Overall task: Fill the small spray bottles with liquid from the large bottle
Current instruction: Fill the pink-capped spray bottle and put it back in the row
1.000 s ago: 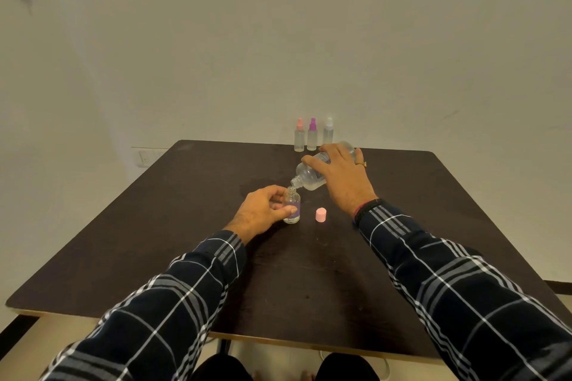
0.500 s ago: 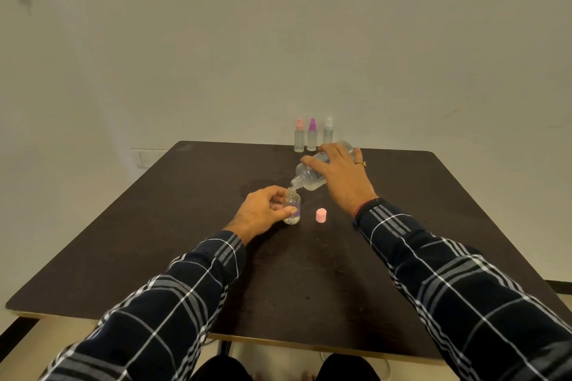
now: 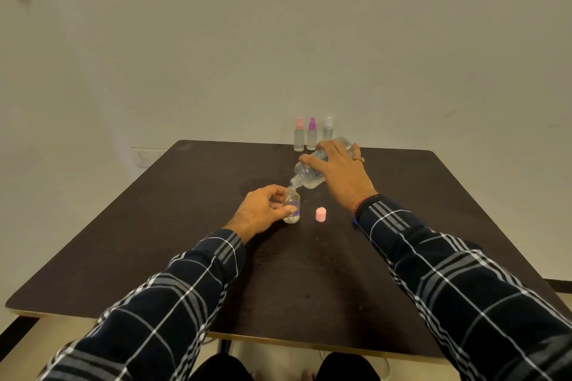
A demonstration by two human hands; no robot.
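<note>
Nothing much has shifted since a second ago, both hands are parked where they were and the pour is just carrying on. Right hand (image 3: 343, 175) is wrapped over the big bottle (image 3: 309, 176), grip clamped on its body, tipped so the neck points down at the small bottle (image 3: 291, 207) sitting right under it. Left hand (image 3: 263, 210) has its grip closed round that small bottle, thumb and fingers pinching the sides, holding it upright on the surface (image 3: 216, 257).

Handling-wise, I'd guess the big one is soft clear plastic, so squeezing mid-body could gush it; holding it wide across the belly feels safest. The little one looks light and tippy with a tiny mouth, so it needs pinning low down. Its pink cap (image 3: 321, 214) sits just right of my left grip, below the right wrist. Three capped sprays (image 3: 312, 136) stand beyond my right grip at the far edge.
</note>
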